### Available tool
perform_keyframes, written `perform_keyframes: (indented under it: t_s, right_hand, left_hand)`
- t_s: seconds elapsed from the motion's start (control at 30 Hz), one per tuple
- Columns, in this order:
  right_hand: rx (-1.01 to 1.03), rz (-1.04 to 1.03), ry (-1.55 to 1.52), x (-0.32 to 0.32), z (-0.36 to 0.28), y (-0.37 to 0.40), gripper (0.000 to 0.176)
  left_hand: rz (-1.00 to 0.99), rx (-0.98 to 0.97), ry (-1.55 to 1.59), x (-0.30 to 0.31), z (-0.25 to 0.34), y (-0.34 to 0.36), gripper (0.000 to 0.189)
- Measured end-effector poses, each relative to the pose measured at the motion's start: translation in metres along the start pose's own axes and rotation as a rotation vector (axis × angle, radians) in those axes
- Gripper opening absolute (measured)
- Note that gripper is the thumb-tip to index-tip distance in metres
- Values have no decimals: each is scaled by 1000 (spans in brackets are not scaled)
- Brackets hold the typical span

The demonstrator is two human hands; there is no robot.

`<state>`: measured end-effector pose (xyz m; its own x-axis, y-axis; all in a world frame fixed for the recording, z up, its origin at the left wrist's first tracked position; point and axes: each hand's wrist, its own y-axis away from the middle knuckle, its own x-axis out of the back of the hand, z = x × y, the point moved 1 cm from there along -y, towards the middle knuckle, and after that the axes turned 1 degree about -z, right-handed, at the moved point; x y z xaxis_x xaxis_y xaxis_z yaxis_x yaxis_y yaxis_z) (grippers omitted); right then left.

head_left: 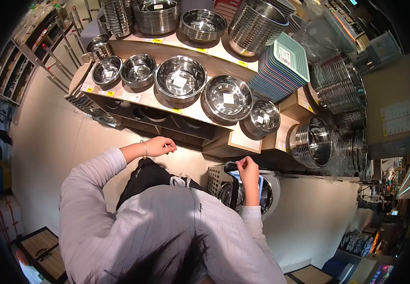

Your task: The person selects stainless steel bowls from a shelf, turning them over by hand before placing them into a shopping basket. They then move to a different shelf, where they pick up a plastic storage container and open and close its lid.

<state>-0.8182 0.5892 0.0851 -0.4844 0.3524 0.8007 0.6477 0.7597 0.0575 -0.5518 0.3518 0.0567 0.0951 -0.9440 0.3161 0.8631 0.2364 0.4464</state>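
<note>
Shop shelving (134,97) laden with price-tagged steel bowls (180,78) is seen from above, with a stack of teal trays (280,66) at its far end and ribbed steel pots (311,141) piled on boxes to the right. Pale floor (58,142) runs along the aisle in front of it.

A person in a light striped top is pictured facing the display. The left hand (160,146), with a thin bracelet (145,149) at the wrist, is held near the edge of the lowest shelf. Its fingers are curled in together, and nothing can be made out between them. The right hand (248,170) is closed around a phone (236,176), whose blue-lit screen shows on either side of the knuckles. The phone is held just above a shopping basket (216,177), which appears to be carried at the right side. Its black handle (234,194) is seen crossing a steel pot (267,198) lying inside.

The phone is judged to be light and rigid, with a smooth casing that could slip and a glass face that would not survive a fall onto the metal below. It is best gripped by its long edges, fingers wrapped behind and thumb kept on the front. The basket is judged heavier than it looks with the pot in it. Its handle is the one sound place to take hold.
</note>
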Motion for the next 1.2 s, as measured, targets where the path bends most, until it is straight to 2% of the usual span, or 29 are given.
perform_keyframes:
  t_s: [0.1, 0.17, 0.2, 0.3, 0.4, 0.5, 0.53, 0.6, 0.7, 0.87, 0.97, 1.03, 1.2]
  right_hand:
    - [-6, -28, -16, -13, -27, -6, 24]
    - [-84, 6, 169, -22, -42, -5, 34]
    - [-114, -25, 169, -28, -44, -5, 43]
    - [-130, -28, 163, -50, -48, -2, 44]
    - [-143, -59, 164, -62, -76, -2, 43]
    - [-138, -79, 165, -77, -102, -4, 41]
    - [-125, -82, 150, -82, -111, -7, 39]
    - [-89, -90, 164, -95, -124, -10, 37]
    - [-5, -160, 186, -110, -145, -16, 32]
    - [29, -119, 126, -129, -172, -25, 27]
    - [68, -54, 89, -141, -182, -27, 26]
    - [45, -58, 71, -147, -190, -27, 26]
    - [31, -47, 35, -157, -205, -23, 26]
  left_hand:
    - [114, -33, 55, 38, -16, 7, 19]
    - [273, -112, 187, 65, -31, 7, 19]
    - [342, -114, 158, 79, -27, 10, 19]
    - [542, -191, 171, 118, -31, 12, 19]
    - [839, -168, -16, 154, -21, 26, 20]
    - [968, 0, -280, 183, -33, 38, 25]
    - [966, -8, -281, 190, -39, 39, 25]
    - [1011, -178, -431, 202, -49, 39, 30]
    - [955, -209, -582, 215, -58, 33, 30]
    - [741, -292, -878, 236, -70, 24, 15]
    - [643, -336, -957, 243, -76, 18, 15]
    - [636, -385, -965, 249, -75, 20, 16]
    - [606, -393, -747, 258, -67, 28, 16]
